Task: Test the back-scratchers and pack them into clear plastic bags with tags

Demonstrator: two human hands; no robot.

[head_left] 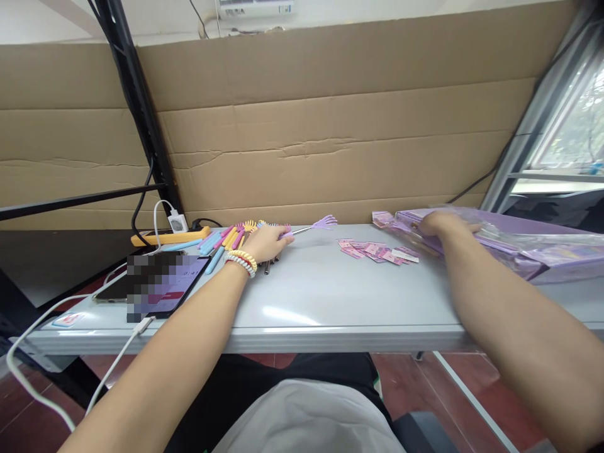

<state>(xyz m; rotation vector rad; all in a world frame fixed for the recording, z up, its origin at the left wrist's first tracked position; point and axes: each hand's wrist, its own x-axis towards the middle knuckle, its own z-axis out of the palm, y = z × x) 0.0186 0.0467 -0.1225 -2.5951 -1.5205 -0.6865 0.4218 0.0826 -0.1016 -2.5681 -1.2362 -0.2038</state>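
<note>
Purple-tipped scratcher (pixel 321 223) was over the counter (pixel 330 296) at twelve o'clock; I had the left hand (pixel 268 243) palm-down, fingers pinching its handle, the right hand (pixel 443 224) stretched toward two o'clock against a plastic-wrapped package (pixel 519 228), grip unclear.

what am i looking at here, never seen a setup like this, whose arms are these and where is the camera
There is no machine here: the hands are a person's own, both bare. The single picture comes from a camera worn on that person's head, looking forward and down, so the forearms reach in from below. The left hand holds a slim purple-clawed rod. The right hand is on purple plastic-wrapped packages; how firmly is hard to tell. Between the hands, small pink cards lie on the pale table. At the left are colorful sticks and a lit phone.
</note>
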